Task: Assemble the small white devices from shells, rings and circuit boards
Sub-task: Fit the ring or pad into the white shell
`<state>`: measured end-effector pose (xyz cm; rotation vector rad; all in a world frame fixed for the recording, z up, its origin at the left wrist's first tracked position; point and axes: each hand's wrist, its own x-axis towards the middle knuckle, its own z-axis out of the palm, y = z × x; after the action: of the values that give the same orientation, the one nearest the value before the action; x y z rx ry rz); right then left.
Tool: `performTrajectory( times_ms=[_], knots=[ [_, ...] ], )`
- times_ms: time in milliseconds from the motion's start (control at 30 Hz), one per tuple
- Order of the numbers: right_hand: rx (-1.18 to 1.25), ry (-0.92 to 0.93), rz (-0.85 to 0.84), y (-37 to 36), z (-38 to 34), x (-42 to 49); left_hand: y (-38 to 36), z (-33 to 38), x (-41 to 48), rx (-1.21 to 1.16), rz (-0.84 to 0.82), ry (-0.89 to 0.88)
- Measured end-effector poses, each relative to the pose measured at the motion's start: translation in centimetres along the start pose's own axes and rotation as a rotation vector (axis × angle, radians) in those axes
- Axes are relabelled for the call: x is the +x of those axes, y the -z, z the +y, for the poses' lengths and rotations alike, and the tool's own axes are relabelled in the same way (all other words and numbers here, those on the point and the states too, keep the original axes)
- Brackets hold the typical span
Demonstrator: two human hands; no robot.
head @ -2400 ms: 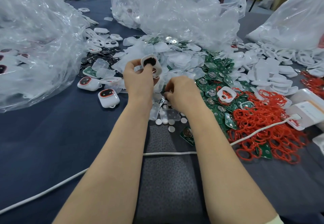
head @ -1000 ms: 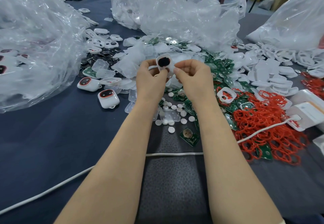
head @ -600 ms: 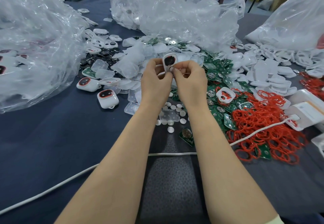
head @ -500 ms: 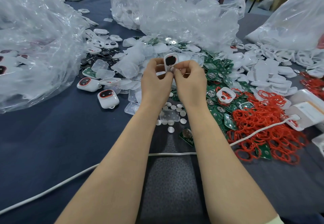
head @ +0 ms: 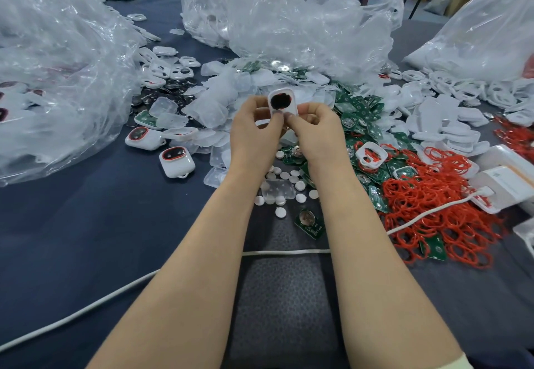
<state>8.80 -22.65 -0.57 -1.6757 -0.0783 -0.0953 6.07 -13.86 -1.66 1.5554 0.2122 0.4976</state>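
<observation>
Held the white shell [head: 282, 94] upright above the heap of clear covers [head: 219, 102]. My left hand [head: 254, 134] and right hand [head: 318, 134] were both curled, thumbs and forefingers pinching its lower edge. It looked like light, stiff, smooth plastic, likely slippery. I judged the outer rim the place to grip, pads kept off the dark opening [head: 278, 101].

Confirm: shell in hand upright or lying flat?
Upright: white shell stands on end, opening toward camera, left hand and right hand pinching its lower edge.
</observation>
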Motion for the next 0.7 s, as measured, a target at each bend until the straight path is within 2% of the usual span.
performTrajectory(
  times_ms=[267,400,467,533,600,700],
  knots=[
    [-0.111,0.037,-0.045,0.2,-0.2,-0.1,0.4,0.0,0.2,-0.008,-0.003,0.038],
    [-0.199,0.042,-0.093,1.5,-1.0,-0.2,1.9,0.7,1.0,-0.123,0.094,0.106],
    [-0.383,0.089,-0.201,1.9,-1.5,-0.6,2.9,1.2,1.4,-0.252,0.193,0.146],
    [-0.579,0.133,-0.395,1.6,-2.1,-1.3,3.5,1.4,1.6,-0.358,0.273,0.172],
    [-0.714,0.132,-0.564,0.8,-2.5,-2.2,3.7,1.5,1.7,-0.407,0.302,0.175],
    [-0.877,0.121,-0.686,-0.6,-2.5,-3.3,3.8,1.5,1.6,-0.414,0.289,0.170]
  ],
)
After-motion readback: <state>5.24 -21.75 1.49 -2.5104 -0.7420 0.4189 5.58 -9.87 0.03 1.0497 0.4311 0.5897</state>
